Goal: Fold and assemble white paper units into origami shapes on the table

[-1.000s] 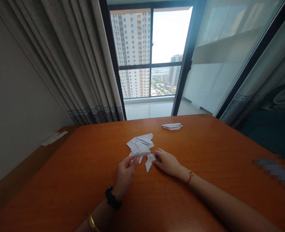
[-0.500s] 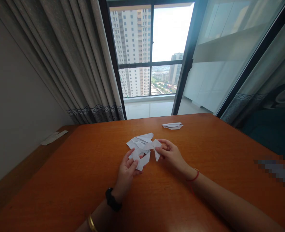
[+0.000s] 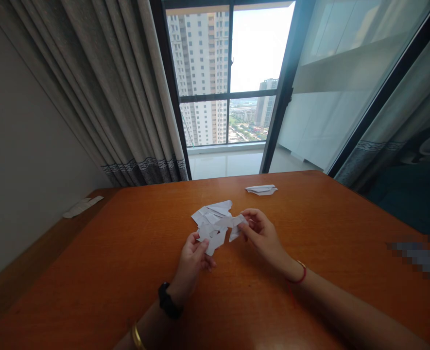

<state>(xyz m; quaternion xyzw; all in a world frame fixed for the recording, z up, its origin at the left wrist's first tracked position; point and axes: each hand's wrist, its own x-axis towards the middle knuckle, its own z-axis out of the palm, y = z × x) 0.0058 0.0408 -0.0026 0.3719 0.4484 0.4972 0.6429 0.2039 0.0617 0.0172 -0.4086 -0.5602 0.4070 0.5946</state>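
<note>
Between my hands is a cut and folded piece of white paper (image 3: 215, 241). My left hand (image 3: 195, 253) pinches its near left part between thumb and fingers. At the right end, my right hand (image 3: 260, 233) grips a folded flap of the same paper with thumb and forefinger. Just behind it, on the table, lies a pile of folded white papers (image 3: 215, 209); the held paper overlaps it in view, so where one ends and the other starts is hard to tell.
A folded paper plane (image 3: 261, 190) rests near the far edge of the brown wooden table (image 3: 134, 253). Pale strips of paper (image 3: 82, 207) lie on a ledge at the left. A blurred patch (image 3: 419, 260) covers something at the right. Behind stand a curtain and a glass door.
My right hand has shifted slightly right, and the flap in it has turned and folded over. The fingers of my left hand have moved a little on the paper.
</note>
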